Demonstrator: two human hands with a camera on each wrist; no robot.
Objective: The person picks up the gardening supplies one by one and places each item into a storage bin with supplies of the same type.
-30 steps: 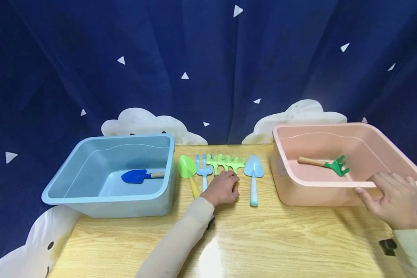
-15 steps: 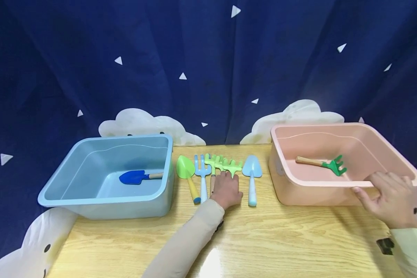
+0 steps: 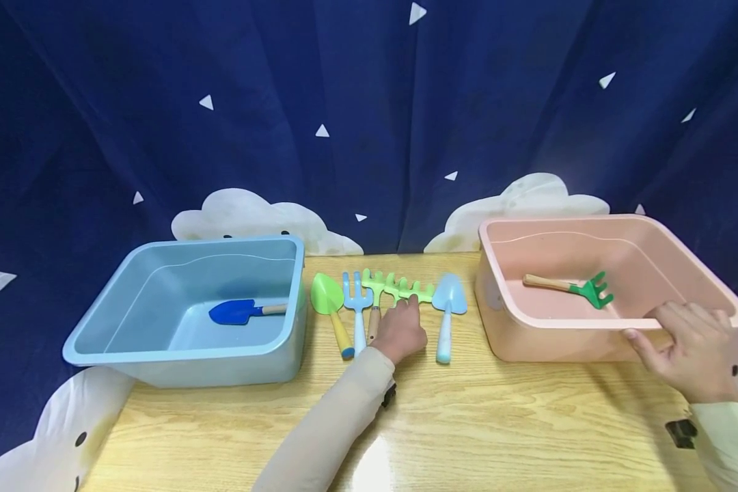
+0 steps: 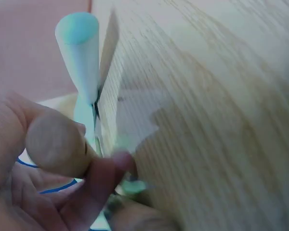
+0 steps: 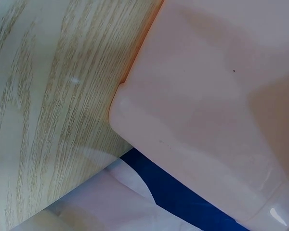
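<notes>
My left hand [image 3: 400, 331] pinches the wooden handle [image 4: 55, 144] of a light green hand rake [image 3: 419, 292], its end showing between thumb and fingers in the left wrist view. Just left of it lies another green hand rake [image 3: 375, 283]; the green heads sit close together or overlap. A blue hand fork [image 3: 358, 301] and a green trowel [image 3: 328, 295] with a yellow handle lie further left. On the right is a light blue trowel [image 3: 449, 297]. My right hand [image 3: 695, 352] grips the front rim of the pink basin [image 3: 566, 326], fingers over it, thumb outside.
A blue basin [image 3: 190, 354] at the left holds a dark blue trowel [image 3: 234, 312]. Inside the pink basin lies a dark green hand rake [image 3: 592, 290]. Both basins stand on the wooden table [image 3: 498, 424], before a navy curtain [image 3: 369, 171].
My left hand has shifted slightly right along the rakes, uncovering the left rake's wooden handle. The rightmost green rake head has turned a little. My right hand stays on the pink basin's rim.
</notes>
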